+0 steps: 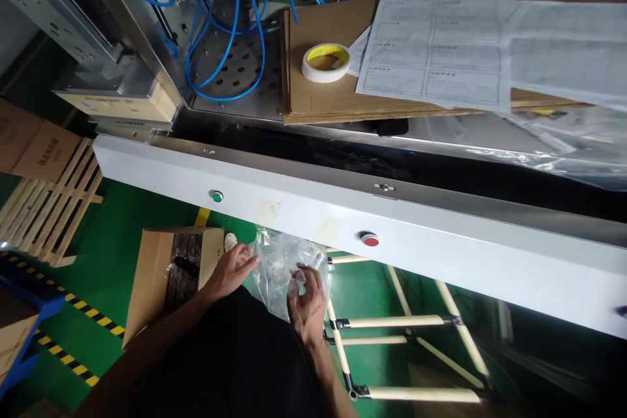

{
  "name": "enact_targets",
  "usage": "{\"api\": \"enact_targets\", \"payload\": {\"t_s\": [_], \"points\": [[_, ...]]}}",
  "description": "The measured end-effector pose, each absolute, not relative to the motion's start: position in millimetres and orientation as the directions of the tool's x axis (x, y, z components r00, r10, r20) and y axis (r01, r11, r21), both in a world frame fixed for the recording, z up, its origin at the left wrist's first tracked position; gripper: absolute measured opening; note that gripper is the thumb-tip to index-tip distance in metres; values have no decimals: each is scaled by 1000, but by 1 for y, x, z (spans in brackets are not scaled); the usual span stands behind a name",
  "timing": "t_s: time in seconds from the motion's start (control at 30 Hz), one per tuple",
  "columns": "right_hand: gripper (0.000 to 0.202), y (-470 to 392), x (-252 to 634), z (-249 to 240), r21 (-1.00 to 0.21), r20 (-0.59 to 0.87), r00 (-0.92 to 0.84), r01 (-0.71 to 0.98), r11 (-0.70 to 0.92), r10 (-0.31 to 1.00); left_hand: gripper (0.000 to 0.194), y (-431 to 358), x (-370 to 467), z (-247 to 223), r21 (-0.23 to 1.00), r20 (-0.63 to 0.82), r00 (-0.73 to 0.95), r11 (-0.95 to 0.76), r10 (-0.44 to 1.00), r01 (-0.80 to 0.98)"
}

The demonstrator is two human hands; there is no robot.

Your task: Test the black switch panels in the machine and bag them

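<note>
A clear plastic bag [280,268] hangs low in front of the white machine rail, between my two hands. My right hand [307,300] has its fingers curled round a crumpled part of the bag. At the bag's left edge is my left hand [232,271], its fingers apart and nothing seen in its grasp. An open cardboard box [151,274] holding dark items in plastic stands on the floor to the left of my left hand.
The white rail [294,209] with a green button [216,196] and a red button [371,241] crosses the view. Beyond it lie cardboard [313,101], a tape roll [326,63] and paper sheets [435,52]. A tube frame [396,322] stands at lower right, a wooden pallet [59,209] at left.
</note>
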State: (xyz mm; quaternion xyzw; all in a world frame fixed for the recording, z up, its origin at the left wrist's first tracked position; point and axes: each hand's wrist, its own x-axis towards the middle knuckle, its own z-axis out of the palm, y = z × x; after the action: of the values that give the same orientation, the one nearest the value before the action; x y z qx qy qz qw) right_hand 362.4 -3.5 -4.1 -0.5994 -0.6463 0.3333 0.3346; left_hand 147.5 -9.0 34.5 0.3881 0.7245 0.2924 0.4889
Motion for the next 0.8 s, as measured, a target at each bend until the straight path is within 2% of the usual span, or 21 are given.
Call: {"api": "enact_targets", "payload": {"t_s": [0.07, 0.13, 0.2, 0.27, 0.33, 0.37, 0.43, 0.47, 0.57, 0.7, 0.8], "points": [[22, -8, 364, 2, -842, 62, -39, 535, 73, 997, 37, -12, 148, 41, 821, -363, -298, 454, 883, 346], [23, -13, 362, 8, -850, 56, -24, 523, 60, 998, 37, -14, 153, 51, 839, -132, -223, 229, 966, 494], [25, -15, 359, 13, -868, 38, 3, 495, 31, 999, 39, -14, 162, 61, 777, 73, 67, -98, 995, 622], [28, -13, 358, 16, -891, 19, 26, 454, 5, 999, 54, -10, 174, 67, 697, 85, 329, -292, 941, 655], [32, -9, 360, 17, -909, -23, 54, 415, -43, 998, 65, -5, 185, 69, 667, -14, 388, -280, 922, 690], [34, -6, 363, 17, -915, -57, 71, 396, -80, 996, 58, -2, 189, 68, 663, -58, 369, -240, 928, 709], [43, -3, 369, 17, -922, -117, 94, 359, -144, 989, 22, 3, 192, 67, 660, -112, 313, -164, 943, 733], [47, -2, 371, 16, -927, -139, 98, 337, -164, 985, 11, 4, 191, 66, 658, -126, 291, -140, 948, 740], [46, -3, 372, 15, -942, -192, 69, 267, -204, 979, 15, 4, 188, 66, 656, -144, 249, -96, 958, 749], [42, -7, 361, 8, -942, -258, 17, 219, -255, 966, 44, 2, 191, 62, 677, -199, 269, -67, 942, 733], [45, -10, 354, 1, -936, -290, 31, 200, -290, 957, 39, 3, 196, 52, 685, -233, 226, -5, 946, 729]]}}
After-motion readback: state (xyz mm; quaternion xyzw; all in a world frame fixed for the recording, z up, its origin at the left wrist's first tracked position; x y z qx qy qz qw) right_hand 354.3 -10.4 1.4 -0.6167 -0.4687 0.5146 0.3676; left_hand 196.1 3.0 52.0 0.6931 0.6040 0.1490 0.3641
